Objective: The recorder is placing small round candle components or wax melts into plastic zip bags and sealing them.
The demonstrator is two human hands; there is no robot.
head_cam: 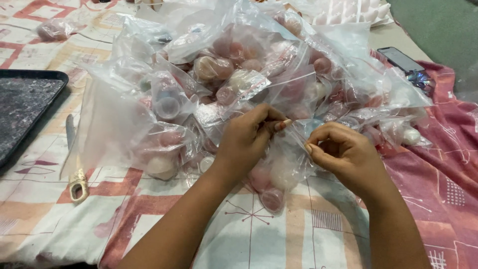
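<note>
Nearest the viewer, two bare forearms rise from the lower edge over a patterned cloth (pixel 259 234) in red, cream and pale blue; what lies beneath the cloth, a bench or a bed, cannot be told.

The left hand (pixel 246 139) and the right hand (pixel 343 152) meet at the top edge of a small clear bag (pixel 291 149). Each hand is closed in a pinch: the left thumb and forefinger grip the bag's mouth at its left end, and the right fingers curl over the same edge at its right end. The mouth runs left to right between the hands, and the body of the bag hangs toward the viewer, below the knuckles. The hands stand level with each other, neither clearly nearer to the bag. Pink and white rounded pieces (pixel 271 197) show through the plastic; their kind is hard to make out.

Just beyond the hands lies a heap of similar filled bags (pixel 239 69), overlapping so that single bags cannot be counted.

To the left, a knife (pixel 74 164) with a pale handle lies on the cloth, partly under loose plastic, and a dark tray (pixel 25 107) is cut off by the picture's edge.

Farther off, a lone filled bag (pixel 55 29) lies at upper left, a phone (pixel 401 60) at upper right, and a white moulded tray (pixel 348 10) at the top edge, only partly in view.
</note>
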